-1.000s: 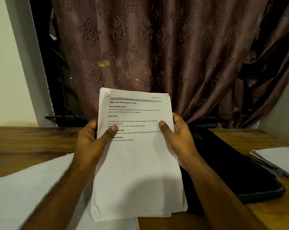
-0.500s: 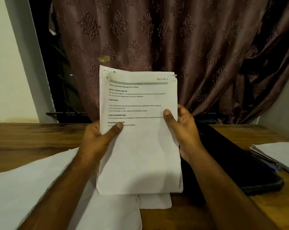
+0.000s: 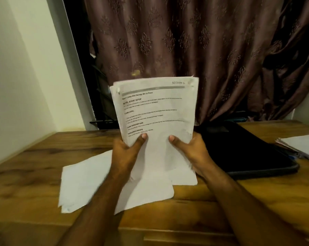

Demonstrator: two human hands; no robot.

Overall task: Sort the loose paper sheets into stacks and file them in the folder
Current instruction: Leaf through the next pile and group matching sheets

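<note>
White printed sheets (image 3: 159, 110), gathered into one stack, stand upright between your hands above a wooden table (image 3: 25, 174), the top page headed "SECTION 1" with lines of blurred text below. Your left hand (image 3: 127, 153) grips the stack's lower left edge, thumb pressed flat on the front page and fingers hidden behind it. Your right hand (image 3: 192, 150) grips the lower right edge the same way, thumb on the front. The stack's bottom edge meets, or hangs just above, more loose paper (image 3: 89, 183) that lies spread on the table under your left forearm; which of the two cannot be told. A black folder (image 3: 247, 153) lies flat just to the right of your right hand, its far edge against the brown patterned curtain (image 3: 168, 41). Another pile of sheets (image 3: 303, 146) rests at the table's right edge, beside the folder. A pale wall (image 3: 16, 77) closes the left side.
</note>
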